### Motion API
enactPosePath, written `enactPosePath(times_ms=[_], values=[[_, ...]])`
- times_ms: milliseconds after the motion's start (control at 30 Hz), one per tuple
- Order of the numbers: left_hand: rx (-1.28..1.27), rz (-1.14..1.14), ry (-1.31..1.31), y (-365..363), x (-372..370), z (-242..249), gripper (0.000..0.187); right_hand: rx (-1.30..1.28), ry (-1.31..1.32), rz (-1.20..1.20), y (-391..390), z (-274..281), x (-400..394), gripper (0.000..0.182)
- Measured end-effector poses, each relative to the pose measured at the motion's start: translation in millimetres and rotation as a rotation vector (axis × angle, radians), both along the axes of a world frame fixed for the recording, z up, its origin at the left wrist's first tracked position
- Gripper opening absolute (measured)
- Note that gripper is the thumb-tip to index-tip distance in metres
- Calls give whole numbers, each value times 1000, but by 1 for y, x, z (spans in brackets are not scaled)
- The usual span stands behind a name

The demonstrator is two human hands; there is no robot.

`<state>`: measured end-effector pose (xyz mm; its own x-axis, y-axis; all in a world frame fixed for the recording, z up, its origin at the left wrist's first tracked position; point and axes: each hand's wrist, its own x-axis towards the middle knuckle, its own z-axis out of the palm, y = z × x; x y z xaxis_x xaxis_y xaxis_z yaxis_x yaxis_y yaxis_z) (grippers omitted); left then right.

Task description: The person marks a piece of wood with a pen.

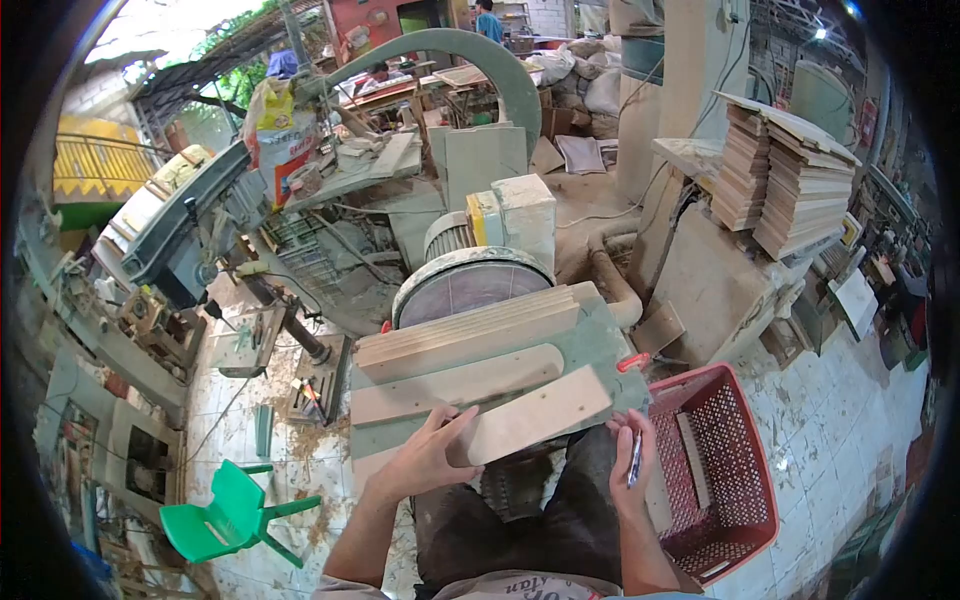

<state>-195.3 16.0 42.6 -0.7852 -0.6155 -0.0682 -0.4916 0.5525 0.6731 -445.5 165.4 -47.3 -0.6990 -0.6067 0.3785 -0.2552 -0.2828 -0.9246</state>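
Observation:
In my left hand [432, 452] is the rounded left end of a light wooden board [540, 415], which is tilted up to the right over the front of a green machine table [590, 335]. My right hand [634, 460], fingers curled, holds a pen [635, 458] just right of the table's front corner. Behind the held board lies another board with a rounded end [460, 385]. A stack of long wooden strips [470, 335] rests farther back, against a round sanding disc [470, 290].
A red perforated crate [765, 480] with wood pieces stands at the right. A green plastic chair [225, 515] is at the lower left, below a drill press [185, 240]. Stacked boards [780, 185] sit at the upper right. A person [488, 24] is far back.

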Motion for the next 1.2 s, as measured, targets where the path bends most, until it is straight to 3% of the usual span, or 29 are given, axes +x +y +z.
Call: enactPosePath(times_ms=[67, 133, 167, 233, 300, 400, 667, 833, 900, 1000, 1200], values=[[30, -5, 64, 3, -7, 13, 84, -11, 20, 56, 8, 0, 7, 31], [41, -41, 288, 6, -13, 21, 87, 14, 64, 168, 17, 9, 19, 32], [43, -31, 290, 7, -18, 17, 87, 27, 99, 253, 19, 10, 25, 40], [368, 2, 821, 10, -31, 13, 92, 151, 237, 460, 23, 28, 34, 56], [455, 25, 933, 11, -36, 17, 93, 159, 185, 616, 22, 28, 47, 72], [663, 110, 1311, 13, -46, 15, 84, 167, 215, 668, 22, 24, 62, 71], [726, 320, 1401, 13, -42, -1, 76, 75, 222, 469, 21, 5, 64, 33], [627, 292, 1369, 11, -39, -8, 80, 83, 204, 445, 19, 10, 63, 29], [609, 211, 1373, 10, -37, -11, 71, 94, 201, 440, 21, 15, 64, 26], [738, 370, 1348, 12, -32, -12, 58, 139, 187, 357, 25, 24, 67, 19], [748, 328, 1408, 13, -32, -13, 44, 139, 33, 332, 29, 12, 62, 19]])
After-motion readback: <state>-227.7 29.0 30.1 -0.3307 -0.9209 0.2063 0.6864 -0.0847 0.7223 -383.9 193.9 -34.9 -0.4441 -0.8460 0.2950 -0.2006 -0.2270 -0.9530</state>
